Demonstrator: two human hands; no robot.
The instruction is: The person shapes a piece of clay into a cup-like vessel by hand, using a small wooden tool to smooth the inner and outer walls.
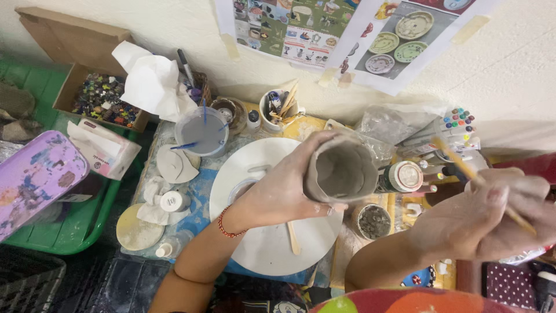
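- The left hand [284,191] is wrapping its fingers tight around a grey clay cup [340,171] and is tipping it so the open mouth is facing up at the camera.
- The right hand [486,217] is pinching a thin wooden brush [463,165] closed between its fingers, just to the right of the cup and not touching it.
- The cup is looking like soft, wet clay, so I think it is bending or denting easily. It is best held gently around its sides, the way the left hand is doing, not by the thin rim.
- Under the left hand a round white wheel [260,243] is sitting on the table [191,214], with a flat wooden stick [293,237] lying on it.
- Between the two hands a small pot of dark bits [373,221] and a paint jar [403,177] are standing.
- Farther past the left hand a tub of cloudy water [202,130] and a cup of tools [281,107] are sitting by the wall.
- The bottom of the clay cup is hiding behind the hand. The brush tip is blurry, and the right arm is cut off at the edge.
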